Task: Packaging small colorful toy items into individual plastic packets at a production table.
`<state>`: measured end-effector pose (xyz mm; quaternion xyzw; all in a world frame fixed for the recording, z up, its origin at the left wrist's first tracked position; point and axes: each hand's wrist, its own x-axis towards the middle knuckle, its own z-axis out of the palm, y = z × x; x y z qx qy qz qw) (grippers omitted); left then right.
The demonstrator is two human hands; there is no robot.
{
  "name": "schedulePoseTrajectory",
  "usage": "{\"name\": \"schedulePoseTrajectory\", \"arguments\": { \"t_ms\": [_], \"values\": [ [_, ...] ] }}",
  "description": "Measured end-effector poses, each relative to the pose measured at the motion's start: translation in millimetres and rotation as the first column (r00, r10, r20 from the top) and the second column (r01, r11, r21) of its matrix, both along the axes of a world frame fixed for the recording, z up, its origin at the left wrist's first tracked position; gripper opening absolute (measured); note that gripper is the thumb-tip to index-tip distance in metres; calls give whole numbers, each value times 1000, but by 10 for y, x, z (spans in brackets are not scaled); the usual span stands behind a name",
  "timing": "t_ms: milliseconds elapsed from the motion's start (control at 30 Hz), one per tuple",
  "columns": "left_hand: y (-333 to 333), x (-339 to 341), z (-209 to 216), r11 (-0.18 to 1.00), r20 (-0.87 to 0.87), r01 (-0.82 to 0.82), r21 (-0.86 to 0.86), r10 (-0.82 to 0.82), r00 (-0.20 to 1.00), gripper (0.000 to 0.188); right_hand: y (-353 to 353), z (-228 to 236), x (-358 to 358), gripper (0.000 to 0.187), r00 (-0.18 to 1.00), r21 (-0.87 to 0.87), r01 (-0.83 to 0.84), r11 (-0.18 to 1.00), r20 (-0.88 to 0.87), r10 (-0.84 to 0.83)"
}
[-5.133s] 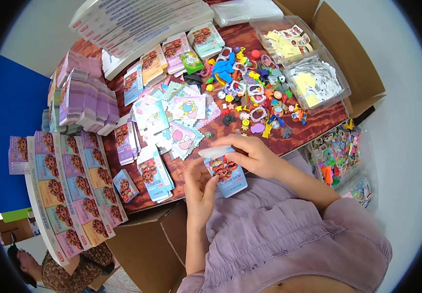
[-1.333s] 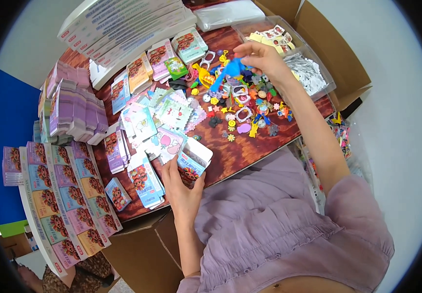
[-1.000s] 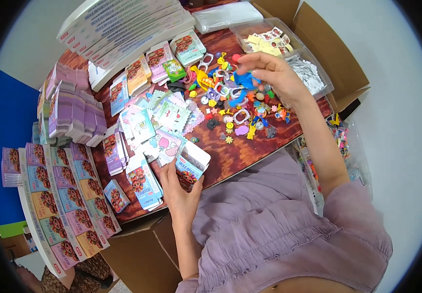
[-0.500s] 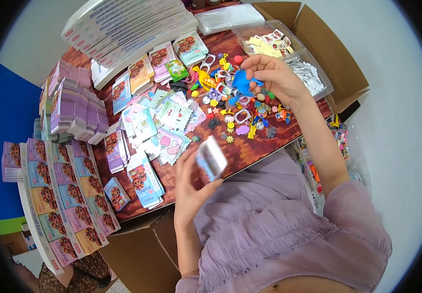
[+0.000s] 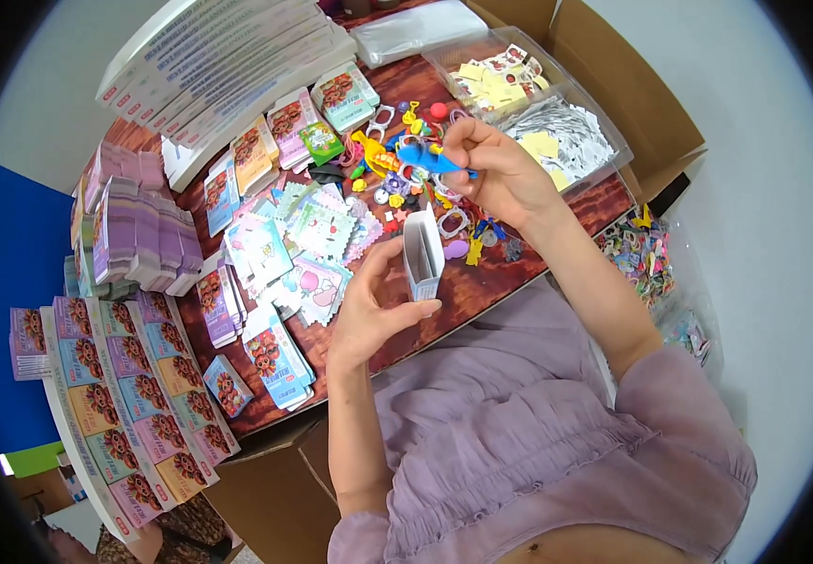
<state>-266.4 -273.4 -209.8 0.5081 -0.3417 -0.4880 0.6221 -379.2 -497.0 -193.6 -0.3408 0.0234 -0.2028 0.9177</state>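
My left hand (image 5: 376, 303) grips a small open cardboard box (image 5: 422, 254) between thumb and fingers, its mouth tilted up and its inside showing. In my right hand (image 5: 500, 171) a blue plastic toy (image 5: 433, 159) is pinched over the heap of small trinkets (image 5: 393, 179). The toy's exact kind does not show. To the left of the box lies a loose pile of zigzag-edged picture cards (image 5: 317, 230). Nearer the table edge is a fanned stack of flat blue cartons (image 5: 277, 357), with a closed small box (image 5: 228, 385) beside it.
Stacked white display trays (image 5: 228, 70) stand at the back left. A tray of boxes (image 5: 134, 404) juts past the left table edge. A clear plastic bin (image 5: 557, 132) with paper pieces sits back right, before a large carton (image 5: 613, 85). A bag of trinkets (image 5: 641, 258) is below right.
My left hand has brought the box up and right, nearer the trinkets, with its opening turned upward. My right hand has moved slightly left and down with the blue toy.
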Motion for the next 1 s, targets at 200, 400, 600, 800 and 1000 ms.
{"name": "schedulePoseTrajectory", "arguments": {
  "t_ms": [200,400,600,800,1000],
  "values": [
    [-24,189,104,996,-16,-72,-43,71,997,77,-81,265,-43,29,990,-93,63,994,-121,-74],
    [-251,275,182,980,197,-183,-83,196,960,75,10,-144,-128,25,848,-812,-326,484,-477,-230],
    [114,140,-35,959,268,-265,99,231,935,77,226,-463,-203,18,816,-887,-338,-313,-111,-568],
    [559,-156,-45,889,680,-437,134,238,693,75,87,-207,-339,14,825,-956,-288,46,-273,-496],
    [560,-491,-42,895,853,-437,89,158,498,69,290,334,-348,18,854,-337,-138,931,-517,-60]
  ]
}}
